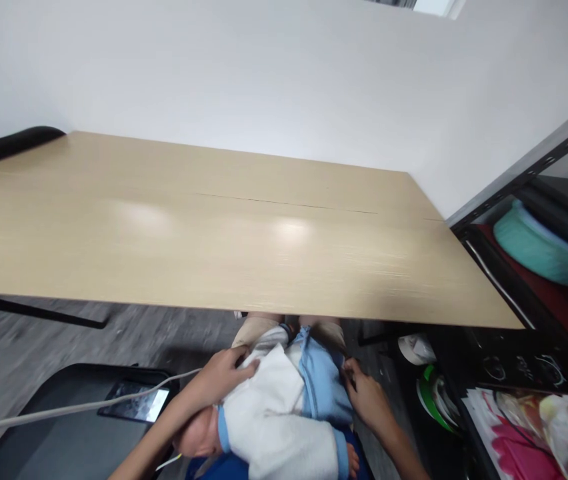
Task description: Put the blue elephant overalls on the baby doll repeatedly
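Beyond the doll [269, 400], a tabletop [224, 247] apparently abuts white wall [244, 73].

No legible text. White markings [523, 368] on the black panel [479, 363], well right of the fingers [351, 369] of the right hand [368, 398]: too blurred to read. Lit device screen [157, 404], left of the left hand's [221, 379] fingers: content unreadable too.

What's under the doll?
Beige shorts show past the far side of the doll, and blue material shows at its near side. Whatever lies directly beneath its body is covered; can't tell.
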{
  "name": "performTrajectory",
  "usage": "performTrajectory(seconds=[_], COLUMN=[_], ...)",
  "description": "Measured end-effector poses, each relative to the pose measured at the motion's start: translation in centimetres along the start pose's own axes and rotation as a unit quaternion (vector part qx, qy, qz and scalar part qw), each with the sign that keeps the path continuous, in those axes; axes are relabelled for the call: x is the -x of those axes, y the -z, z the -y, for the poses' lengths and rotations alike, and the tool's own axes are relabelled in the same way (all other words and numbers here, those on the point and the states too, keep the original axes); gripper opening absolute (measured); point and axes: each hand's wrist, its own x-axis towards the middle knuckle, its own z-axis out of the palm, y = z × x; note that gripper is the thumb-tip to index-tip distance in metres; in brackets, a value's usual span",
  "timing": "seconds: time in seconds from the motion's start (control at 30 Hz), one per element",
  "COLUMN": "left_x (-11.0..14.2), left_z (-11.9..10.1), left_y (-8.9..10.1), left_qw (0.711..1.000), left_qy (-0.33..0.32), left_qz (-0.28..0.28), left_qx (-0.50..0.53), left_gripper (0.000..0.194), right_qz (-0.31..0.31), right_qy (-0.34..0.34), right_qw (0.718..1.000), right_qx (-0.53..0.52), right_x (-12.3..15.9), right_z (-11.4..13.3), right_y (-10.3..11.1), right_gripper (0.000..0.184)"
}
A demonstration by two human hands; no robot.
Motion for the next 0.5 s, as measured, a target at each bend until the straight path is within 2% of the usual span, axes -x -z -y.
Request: performTrajectory(seconds=[0.07,0.13,0.2,0.27,0.37,0.43,0.5], left_x=[-0.1,0.0,0.1,0.2,0.2,0.2,0.1], left_z=[0.1,0.2,0.4,0.6,1.1,1.3,1.4], left_y=[0.0,0.1,0.1,0.1,0.1,0.0,0.0], left_qw=[1.000,1.000,1.000,1.000,1.000,1.000,1.000], left_qy=[0.004,0.007,0.004,0.001,0.003,0.005,0.002], left_qz=[0.005,0.008,0.006,0.004,0.001,-0.008,-0.015], left_qx=[-0.001,-0.004,-0.007,-0.008,-0.006,0.000,0.003], left_gripper=[0.060,0.061,0.060,0.060,0.058,0.055,0.054], right_qz=[-0.020,-0.047,-0.077,-0.118,-0.187,-0.227,-0.265], right_qy=[0.028,0.054,0.054,0.028,-0.036,-0.086,-0.133], right_qw=[0.995,0.979,0.964,0.961,0.958,0.951,0.937], right_qx=[-0.090,-0.192,-0.247,-0.248,-0.216,-0.192,-0.184], right_x=[-0.5,-0.7,-0.5,0.1,1.6,2.9,4.5], right_z=[0.3,0.3,0.0,-0.9,-3.4,-6.0,-9.3], right_y=[-0.1,0.2,1.0,2.4,5.2,7.3,9.6], right_gripper=[0.041,0.050,0.059,0.055,0.035,0.031,0.035])
